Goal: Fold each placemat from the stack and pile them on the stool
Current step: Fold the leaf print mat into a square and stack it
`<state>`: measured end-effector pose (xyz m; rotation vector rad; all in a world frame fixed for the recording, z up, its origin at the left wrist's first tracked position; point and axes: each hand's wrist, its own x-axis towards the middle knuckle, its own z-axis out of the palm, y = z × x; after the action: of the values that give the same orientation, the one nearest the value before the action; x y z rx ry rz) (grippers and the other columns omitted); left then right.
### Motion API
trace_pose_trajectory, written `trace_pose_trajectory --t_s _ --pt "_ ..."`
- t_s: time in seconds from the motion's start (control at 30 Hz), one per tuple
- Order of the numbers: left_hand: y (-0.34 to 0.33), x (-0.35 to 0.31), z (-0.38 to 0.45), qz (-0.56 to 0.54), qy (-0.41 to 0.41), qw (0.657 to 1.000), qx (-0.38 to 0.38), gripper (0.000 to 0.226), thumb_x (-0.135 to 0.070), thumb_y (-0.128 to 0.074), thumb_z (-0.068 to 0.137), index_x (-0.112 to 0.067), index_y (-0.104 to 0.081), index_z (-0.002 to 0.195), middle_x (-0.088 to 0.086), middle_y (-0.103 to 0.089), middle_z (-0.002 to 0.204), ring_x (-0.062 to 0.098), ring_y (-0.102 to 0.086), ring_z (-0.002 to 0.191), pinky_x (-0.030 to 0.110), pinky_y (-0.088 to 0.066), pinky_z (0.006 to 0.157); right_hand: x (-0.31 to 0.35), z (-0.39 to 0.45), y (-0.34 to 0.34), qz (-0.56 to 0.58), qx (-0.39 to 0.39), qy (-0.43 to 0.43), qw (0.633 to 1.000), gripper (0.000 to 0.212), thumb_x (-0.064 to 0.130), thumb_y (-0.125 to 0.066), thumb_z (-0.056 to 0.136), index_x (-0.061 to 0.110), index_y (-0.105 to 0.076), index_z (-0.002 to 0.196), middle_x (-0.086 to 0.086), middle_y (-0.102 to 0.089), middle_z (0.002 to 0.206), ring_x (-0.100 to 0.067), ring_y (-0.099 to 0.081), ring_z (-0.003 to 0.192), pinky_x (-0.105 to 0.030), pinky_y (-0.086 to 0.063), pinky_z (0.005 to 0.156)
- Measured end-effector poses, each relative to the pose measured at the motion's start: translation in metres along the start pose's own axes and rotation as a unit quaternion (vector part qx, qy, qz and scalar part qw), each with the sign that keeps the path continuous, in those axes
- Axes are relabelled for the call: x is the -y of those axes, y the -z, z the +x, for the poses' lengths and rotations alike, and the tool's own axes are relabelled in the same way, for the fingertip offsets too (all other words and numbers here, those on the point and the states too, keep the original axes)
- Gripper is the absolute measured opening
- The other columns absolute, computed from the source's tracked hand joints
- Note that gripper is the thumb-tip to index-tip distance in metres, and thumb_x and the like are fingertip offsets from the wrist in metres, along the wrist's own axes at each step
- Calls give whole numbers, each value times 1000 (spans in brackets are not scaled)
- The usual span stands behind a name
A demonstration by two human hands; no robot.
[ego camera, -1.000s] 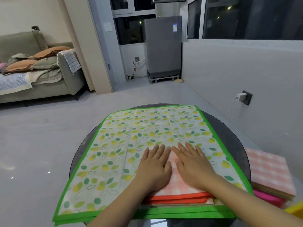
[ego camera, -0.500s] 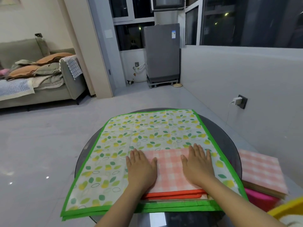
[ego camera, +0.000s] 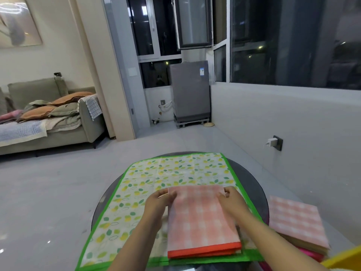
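A folded pink checked placemat (ego camera: 201, 222) with an orange border lies on the stack of flat placemats, whose top one is leaf-patterned with a green border (ego camera: 156, 178). The stack covers a round dark table (ego camera: 252, 184). My left hand (ego camera: 158, 202) pinches the folded mat's far left corner. My right hand (ego camera: 232, 202) pinches its far right corner. To the right, a pile of folded mats (ego camera: 297, 222), pink checked on top, sits lower; what it rests on is hidden.
A yellow object (ego camera: 343, 259) shows at the bottom right corner. A wall socket with a charger (ego camera: 273, 142) is on the right wall. A sofa with cushions (ego camera: 48, 118) stands at the left, a grey appliance (ego camera: 190, 92) by the windows.
My hands slid apart from the middle of the folded pink mat to its far corners and now pinch them. The head has tilted up, showing more of the room.
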<state>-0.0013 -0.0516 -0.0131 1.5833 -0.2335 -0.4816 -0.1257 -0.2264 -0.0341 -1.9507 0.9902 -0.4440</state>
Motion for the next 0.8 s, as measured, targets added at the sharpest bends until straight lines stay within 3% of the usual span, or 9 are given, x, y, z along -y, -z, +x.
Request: trace_pose_trajectory --t_s 0.03,0.1,0.27,0.37,0.47,0.63,0.8 --pt "-3 -4 -2 -5 -8 1000 7 18 -12 -72 80 -6 -71 97 4 -71 86 15 -64 79 20 -47 62 2 -1 10 25 -16 14 999 19 27 -54 91 8 -54 96 -2 -55 86 -18 -51 76 -27 -34 61" --pt "-14 -17 -7 -23 -25 999 24 16 -14 -73 79 -10 -73 95 2 -74 91 12 -66 86 18 -46 65 4 -1 32 71 -45 32 996 22 25 -59 89 3 -60 92 -8 -62 85 -24 -55 76 -29 -35 60" --pt "-57 -55 -16 -41 -83 995 49 15 -17 -72 80 -14 -73 95 -3 -71 91 9 -62 85 24 -43 80 11 -9 95 161 -96 78 979 17 24 -65 86 8 -64 82 -2 -61 74 -15 -53 67 -26 -39 60" --pt "-90 -69 -13 -42 -112 991 60 15 -18 -71 81 -13 -72 96 -8 -68 83 3 -54 70 22 -41 74 9 -7 134 165 -136 94 972 17 28 -66 86 11 -65 84 -2 -57 67 -14 -46 55 -26 -35 54" --pt "-130 -78 -9 -36 -131 987 86 16 -21 -71 82 -12 -74 95 -5 -66 78 10 -44 55 18 -39 57 0 -2 168 172 -170 93 966 18 28 -64 88 11 -64 86 -4 -55 57 -16 -44 45 -26 -39 49" --pt "-206 -79 -12 -59 -131 982 125 8 -23 -69 84 -15 -72 84 1 -69 77 15 -60 67 9 -41 44 -31 4 216 267 -225 77 934 30 32 -61 88 3 -65 85 -10 -63 61 -18 -54 48 -29 -52 51" --pt "-280 -65 -13 -74 -118 977 160 14 -25 -72 82 -13 -73 74 5 -70 74 16 -63 70 22 -55 68 -71 16 251 335 -264 51 903 29 33 -58 90 6 -63 84 -9 -67 75 -19 -65 65 -27 -56 54"
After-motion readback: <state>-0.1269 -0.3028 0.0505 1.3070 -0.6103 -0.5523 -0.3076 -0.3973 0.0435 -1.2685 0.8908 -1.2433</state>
